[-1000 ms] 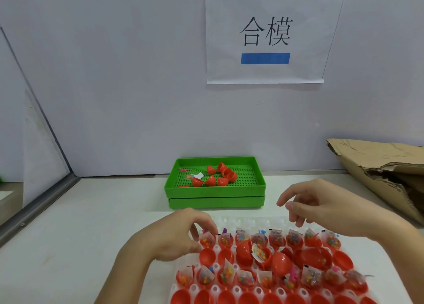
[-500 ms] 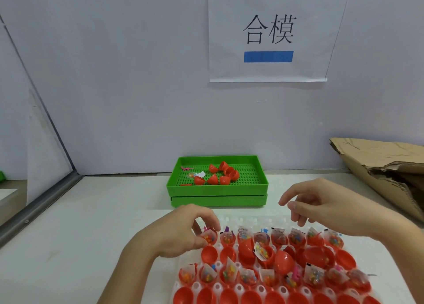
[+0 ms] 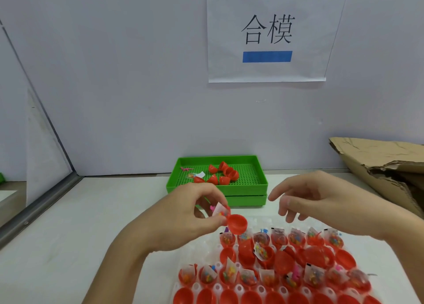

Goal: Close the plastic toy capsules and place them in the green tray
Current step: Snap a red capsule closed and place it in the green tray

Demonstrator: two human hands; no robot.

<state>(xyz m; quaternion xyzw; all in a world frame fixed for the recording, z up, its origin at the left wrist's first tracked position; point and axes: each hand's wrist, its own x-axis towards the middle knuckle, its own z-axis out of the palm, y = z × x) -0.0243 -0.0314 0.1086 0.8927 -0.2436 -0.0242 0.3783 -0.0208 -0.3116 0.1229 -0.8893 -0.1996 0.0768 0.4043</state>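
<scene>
My left hand (image 3: 183,219) pinches an open red capsule (image 3: 236,223) with a small toy packet in it, lifted above the clear holder tray (image 3: 202,287). That holder tray carries several red capsule halves, many with toy packets inside. My right hand (image 3: 321,200) hovers to the right of the lifted capsule, fingers relaxed and holding nothing. The green tray (image 3: 261,182) stands behind, near the wall, with several red capsules (image 3: 223,174) and loose small pieces in it.
A torn cardboard box (image 3: 385,166) lies at the right by the wall. A paper sign (image 3: 266,33) hangs on the wall above. A metal rail (image 3: 39,207) runs along the table's left side.
My left hand has lifted a capsule with its packet out of the holder tray's back row and raised it. My right hand has drawn slightly toward it.
</scene>
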